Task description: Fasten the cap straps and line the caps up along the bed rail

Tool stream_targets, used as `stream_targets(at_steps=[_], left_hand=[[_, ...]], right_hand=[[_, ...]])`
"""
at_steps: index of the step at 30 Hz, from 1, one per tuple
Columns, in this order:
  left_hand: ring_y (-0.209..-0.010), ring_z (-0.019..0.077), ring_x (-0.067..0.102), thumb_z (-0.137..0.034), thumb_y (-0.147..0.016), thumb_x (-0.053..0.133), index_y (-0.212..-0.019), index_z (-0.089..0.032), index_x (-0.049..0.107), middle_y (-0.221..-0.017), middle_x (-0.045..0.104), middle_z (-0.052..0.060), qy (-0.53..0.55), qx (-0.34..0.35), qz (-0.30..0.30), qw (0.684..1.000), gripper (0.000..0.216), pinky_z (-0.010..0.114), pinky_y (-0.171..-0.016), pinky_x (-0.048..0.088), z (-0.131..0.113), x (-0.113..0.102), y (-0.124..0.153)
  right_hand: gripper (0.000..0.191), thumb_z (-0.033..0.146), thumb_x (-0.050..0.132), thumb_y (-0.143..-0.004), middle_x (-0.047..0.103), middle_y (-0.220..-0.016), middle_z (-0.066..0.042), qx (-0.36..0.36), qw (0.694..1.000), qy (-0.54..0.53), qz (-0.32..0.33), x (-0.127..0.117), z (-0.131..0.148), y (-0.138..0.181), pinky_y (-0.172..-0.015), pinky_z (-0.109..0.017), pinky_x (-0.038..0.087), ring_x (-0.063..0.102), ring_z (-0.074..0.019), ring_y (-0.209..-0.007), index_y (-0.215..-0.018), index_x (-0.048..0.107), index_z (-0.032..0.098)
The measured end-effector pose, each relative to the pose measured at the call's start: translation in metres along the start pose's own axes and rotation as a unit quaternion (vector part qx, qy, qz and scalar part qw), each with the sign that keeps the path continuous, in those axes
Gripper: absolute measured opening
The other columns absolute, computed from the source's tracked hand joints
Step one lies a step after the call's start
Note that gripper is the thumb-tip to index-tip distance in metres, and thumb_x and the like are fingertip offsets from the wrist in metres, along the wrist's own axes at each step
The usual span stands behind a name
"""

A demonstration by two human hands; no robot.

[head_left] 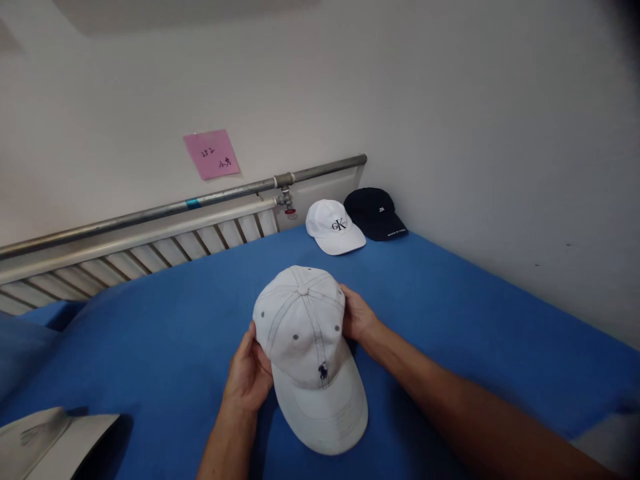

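Between my two hands is a white baseball cap point(300, 327) with dark stitching and a small dark emblem, its brim pointing down toward me. My left hand point(250, 370) grips the cap's left side, thumb outside and the other fingers partly hidden beneath it. On the far right side, my right hand point(356, 315) holds the cap's edge, with most of its fingertips out of sight behind the crown. Beyond it, a white cap with dark letters point(335, 227) lies beside a black cap point(376, 213), close to the corner of the walls.
A blue sheet point(190, 320) covers the surface below. Another light-coloured cap point(45, 440) sits at the lower left, cut off by the frame. Along the back wall run a radiator point(150, 257) and a metal pipe point(225, 195). A pink note point(212, 155) hangs above.
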State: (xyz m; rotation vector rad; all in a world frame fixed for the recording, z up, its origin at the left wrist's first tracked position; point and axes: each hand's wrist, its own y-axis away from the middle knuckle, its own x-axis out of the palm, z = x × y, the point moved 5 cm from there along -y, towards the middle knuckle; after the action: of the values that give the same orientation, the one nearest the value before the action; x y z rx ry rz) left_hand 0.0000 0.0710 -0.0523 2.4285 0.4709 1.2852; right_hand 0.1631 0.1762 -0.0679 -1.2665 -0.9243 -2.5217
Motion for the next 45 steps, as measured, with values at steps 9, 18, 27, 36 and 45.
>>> stream_targets(at_steps=[9, 18, 27, 36, 45], left_hand=[[-0.067, 0.0136, 0.071, -0.016, -0.093, 0.042, -0.116, -0.022, 0.065, -0.074, 0.076, 0.0, 0.072, 0.091, -0.06, 0.991, 0.033, 0.02, -0.069, 0.055, -0.034, -0.022, -0.008], [-0.073, 0.012, 0.072, -0.01, -0.095, 0.031, -0.135, -0.021, 0.051, -0.083, 0.076, 0.004, 0.188, 0.207, -0.014, 0.96, 0.045, 0.015, -0.068, 0.054, -0.079, -0.063, -0.021], [-0.072, 0.0153, 0.072, -0.01, -0.094, 0.031, -0.133, -0.02, 0.053, -0.086, 0.076, 0.006, 0.175, 0.226, 0.018, 0.958, 0.046, 0.019, -0.068, 0.057, -0.08, -0.076, -0.031], [-0.073, 0.0139, 0.071, -0.024, -0.097, 0.031, -0.1, -0.017, 0.067, -0.08, 0.075, 0.006, 0.12, 0.161, -0.053, 0.978, 0.037, 0.022, -0.071, 0.056, -0.065, -0.043, -0.013], [-0.09, 0.0232, 0.07, -0.034, -0.095, 0.039, -0.102, -0.007, 0.061, -0.1, 0.068, 0.018, -0.059, 0.112, -0.085, 0.988, 0.035, 0.035, -0.074, 0.059, -0.031, -0.037, -0.025]], right_hand=[[0.027, 0.041, 0.054, -0.087, 0.068, -0.073, -0.003, 0.042, 0.991, 0.081, 0.098, 0.006, -0.024, 0.013, -0.074, -0.03, 0.045, 0.063, -0.0161, -0.071, -0.086, 0.065, 0.016], [0.027, 0.034, 0.07, -0.073, 0.064, -0.074, -0.001, 0.085, 0.956, 0.211, 0.187, 0.021, -0.053, 0.043, -0.058, -0.028, 0.042, 0.059, -0.0134, -0.063, -0.089, 0.061, 0.016], [0.027, 0.027, 0.075, -0.067, 0.057, -0.058, 0.004, 0.088, 0.964, 0.18, 0.177, 0.026, -0.068, 0.049, -0.045, -0.021, 0.037, 0.052, -0.0075, -0.049, -0.084, 0.058, 0.015], [0.022, 0.021, 0.074, -0.069, 0.058, -0.061, 0.003, 0.058, 0.979, 0.099, 0.168, 0.025, -0.05, 0.046, -0.047, -0.021, 0.04, 0.053, -0.0074, -0.052, -0.084, 0.059, 0.014], [0.022, 0.017, 0.076, -0.066, 0.058, -0.058, 0.004, -0.027, 0.989, 0.05, 0.137, 0.034, -0.002, 0.018, -0.047, -0.02, 0.039, 0.052, -0.0074, -0.051, -0.075, 0.056, 0.015]])
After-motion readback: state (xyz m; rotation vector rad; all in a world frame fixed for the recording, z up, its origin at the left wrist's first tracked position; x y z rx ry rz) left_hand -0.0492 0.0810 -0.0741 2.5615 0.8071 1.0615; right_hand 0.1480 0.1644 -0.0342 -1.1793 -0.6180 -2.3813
